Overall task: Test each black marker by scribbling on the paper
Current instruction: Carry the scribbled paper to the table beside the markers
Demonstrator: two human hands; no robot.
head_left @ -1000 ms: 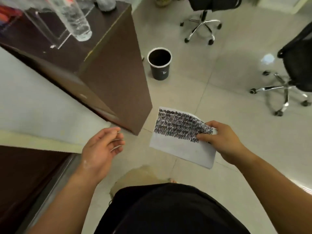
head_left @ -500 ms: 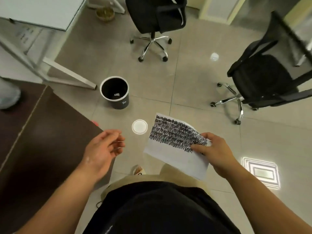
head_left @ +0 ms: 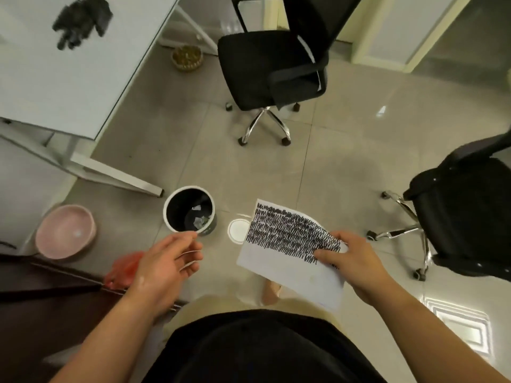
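A white sheet of paper (head_left: 284, 261), its upper half covered with rows of black scribbles, hangs in the air over the tiled floor. My right hand (head_left: 351, 261) pinches it at its right edge, thumb on top. My left hand (head_left: 168, 261) hovers to the left of the paper, fingers loosely spread and holding nothing. No marker is in view.
A black waste bin (head_left: 190, 210) with scraps inside stands on the floor just beyond my left hand. Two black office chairs, the far chair (head_left: 276, 67) and the right chair (head_left: 467, 217), stand nearby. A white table (head_left: 69, 78) carries a dark glove (head_left: 80, 20). A pink bowl (head_left: 65, 230) lies at the left.
The view has swung away from the brown desk toward the open floor. The bin now lies nearer my left hand. The right hand keeps its pinch on the paper; the left stays empty.
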